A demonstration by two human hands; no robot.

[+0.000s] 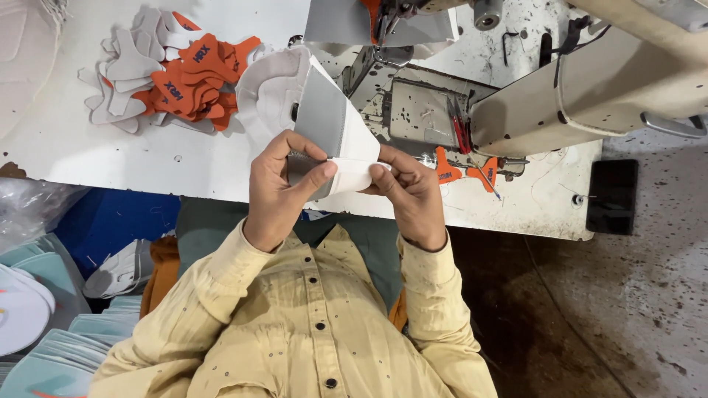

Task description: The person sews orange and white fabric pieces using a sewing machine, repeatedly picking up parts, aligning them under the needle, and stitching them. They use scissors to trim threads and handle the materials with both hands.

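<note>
pale yellow buttoned shirt (310,332) filled the near part of the view, both sleeves reaching far toward the table edge. left hand (276,193) and right hand (409,197) were close together, both pinched on one grey and white shaped fabric piece (328,125). left thumb and fingers clamped its near grey edge; right fingertips gripped the white folded tab at its near right corner. piece was held up just above the near edge of the white worn worktable (110,155), its curved white part tilted far and left.

far left on the table: loose heap of orange and grey cut fabric shapes (173,77), well apart from the hands. far right: cream industrial sewing machine (590,88), its metal bed plate (417,110) just beyond the held piece. two small orange cut pieces (464,171) lay on the table just right of the right hand, near the machine base. red-handled tool (459,129) rested on the bed.

near left, below table level: stacks of pale teal fabric panels (51,354) and a crumpled clear plastic bag (33,203). black flat box (612,195) hung at the table's right end over stained concrete floor (649,295).
</note>
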